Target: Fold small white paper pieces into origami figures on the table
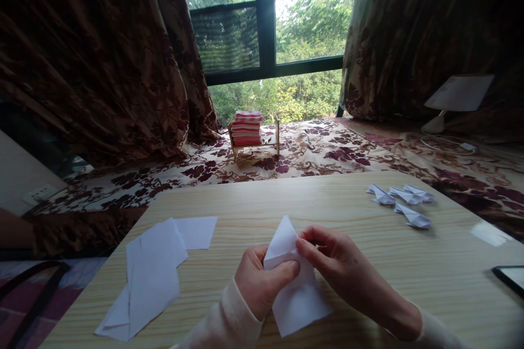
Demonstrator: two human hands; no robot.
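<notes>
Both hands work a white sheet of paper (297,297) over the near middle of a light wooden table (319,196). Its top is folded to a point that stands up between the hands. My left hand (262,281) pinches the sheet from the left with the thumb across its front. My right hand (346,270) grips the right side, its fingers curled round the fold. The lower part of the sheet lies on the table toward me.
A loose pile of white sheets (151,272) lies at the left. Several small folded paper shapes (403,202) sit far right. A dark tablet corner (511,278) is at the right edge. Beyond the table: a patterned cloth, a small wooden rack with striped fabric (248,130), a white lamp (456,97).
</notes>
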